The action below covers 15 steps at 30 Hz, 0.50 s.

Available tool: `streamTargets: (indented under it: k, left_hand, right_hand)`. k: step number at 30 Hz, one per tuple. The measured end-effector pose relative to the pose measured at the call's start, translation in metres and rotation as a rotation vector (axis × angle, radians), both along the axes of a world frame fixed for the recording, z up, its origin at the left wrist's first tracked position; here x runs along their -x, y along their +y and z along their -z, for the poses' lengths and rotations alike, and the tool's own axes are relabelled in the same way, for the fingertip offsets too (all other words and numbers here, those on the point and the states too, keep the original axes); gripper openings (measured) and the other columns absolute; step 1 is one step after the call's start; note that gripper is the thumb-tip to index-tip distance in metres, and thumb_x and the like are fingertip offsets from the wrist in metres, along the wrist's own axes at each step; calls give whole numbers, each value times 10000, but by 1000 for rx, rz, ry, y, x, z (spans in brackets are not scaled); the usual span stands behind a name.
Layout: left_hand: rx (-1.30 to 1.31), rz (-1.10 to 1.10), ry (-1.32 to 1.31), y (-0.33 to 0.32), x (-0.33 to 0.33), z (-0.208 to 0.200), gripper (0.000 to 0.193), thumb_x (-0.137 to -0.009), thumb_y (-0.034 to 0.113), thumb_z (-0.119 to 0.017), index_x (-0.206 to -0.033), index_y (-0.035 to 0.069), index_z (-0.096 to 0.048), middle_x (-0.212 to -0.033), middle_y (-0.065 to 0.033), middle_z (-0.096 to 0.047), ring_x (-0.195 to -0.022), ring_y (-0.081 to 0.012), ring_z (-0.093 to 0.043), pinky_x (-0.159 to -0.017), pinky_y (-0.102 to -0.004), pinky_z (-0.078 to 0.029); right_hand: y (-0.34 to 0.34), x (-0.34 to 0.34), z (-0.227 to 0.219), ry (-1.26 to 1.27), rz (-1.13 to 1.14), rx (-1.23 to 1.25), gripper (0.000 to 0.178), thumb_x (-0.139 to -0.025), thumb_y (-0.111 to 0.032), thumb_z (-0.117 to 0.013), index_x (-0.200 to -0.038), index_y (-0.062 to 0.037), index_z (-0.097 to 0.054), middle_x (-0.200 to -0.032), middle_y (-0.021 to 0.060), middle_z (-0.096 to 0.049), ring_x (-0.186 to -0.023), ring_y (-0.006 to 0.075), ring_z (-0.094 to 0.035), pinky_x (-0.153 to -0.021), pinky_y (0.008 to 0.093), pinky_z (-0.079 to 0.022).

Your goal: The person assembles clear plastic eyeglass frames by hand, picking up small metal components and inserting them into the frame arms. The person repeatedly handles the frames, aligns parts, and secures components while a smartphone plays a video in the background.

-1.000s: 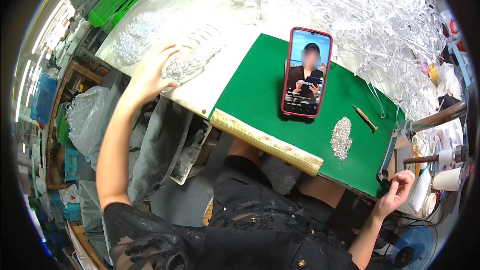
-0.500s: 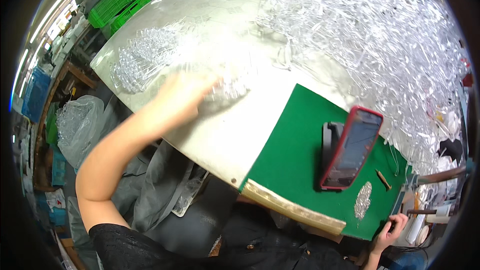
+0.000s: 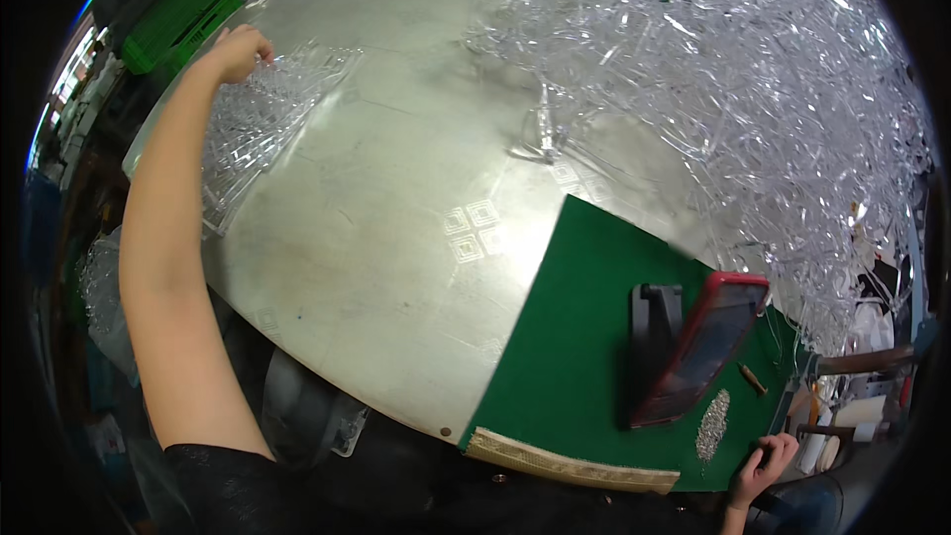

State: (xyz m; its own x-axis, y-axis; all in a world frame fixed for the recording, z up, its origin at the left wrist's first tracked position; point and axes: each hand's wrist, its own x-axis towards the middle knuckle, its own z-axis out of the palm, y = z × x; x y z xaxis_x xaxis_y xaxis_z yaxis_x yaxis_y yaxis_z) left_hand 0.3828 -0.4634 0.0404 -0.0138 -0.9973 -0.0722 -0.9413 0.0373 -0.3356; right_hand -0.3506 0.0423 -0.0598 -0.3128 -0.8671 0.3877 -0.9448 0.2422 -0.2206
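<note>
My left hand [image 3: 241,54] is at the far end of a stack of clear plastic eyeglass frames [image 3: 253,129] at the table's left edge. Its fingers curl down toward the stack, and what lies under them is hidden. My right hand [image 3: 763,468] rests at the near right corner of a green mat [image 3: 540,337], fingers curled in; I cannot see anything held. Close to it on the mat lies a heap of tiny silvery parts [image 3: 712,426] and a small brown-handled tool [image 3: 753,379].
A phone in a red case [image 3: 703,352] leans on a black stand [image 3: 654,317]. A large heap of clear frames [image 3: 713,69] covers the table's far right. Loose frames [image 3: 543,129] lie mid-table. A green crate [image 3: 183,15] stands beyond the left edge; a gold strip [image 3: 570,461] edges the mat.
My left hand has moved left and away from me, from mid-table to the stack's far end. The frames near mid-left are no longer there. My right hand stays at the mat's corner.
</note>
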Motion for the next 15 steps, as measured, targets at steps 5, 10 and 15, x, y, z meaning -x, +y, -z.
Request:
streamTargets:
  k: [5, 10, 15]
  left_hand:
    - [382, 432, 232, 16, 99, 10, 586, -696, -12, -719, -1249, 140, -600, -1324, -119, -545, -1289, -339, -438, -1127, -457, -326]
    - [3, 264, 1480, 42, 295, 51, 1188, -599, 493, -881, -1481, 9, -250, -1442, -225, -422, -1333, -346, -420, -1105, -434, -342]
    - [33, 135, 1708, 9, 335, 59, 1118, -563, 385, -924, -1460, 55, -343, -1421, -196, -456, -1266, -302, -490, -1001, -391, -434]
  right_hand:
    - [-9, -10, -5, -52, -35, 96, 104, -737, -1, -489, -839, -3, -505, -943, 148, -403, -896, 306, -445, -824, 376, -384]
    - [-10, -10, -8, -33, -100, 188, 134, -694, 16, -500, -817, -21, -540, -873, 131, -445, -878, 303, -452, -812, 384, -375]
    - [-10, -10, -11, -112, -183, 272, 147, -670, 34, -510, -799, -21, -553, -862, 130, -470, -850, 299, -469, -787, 373, -387]
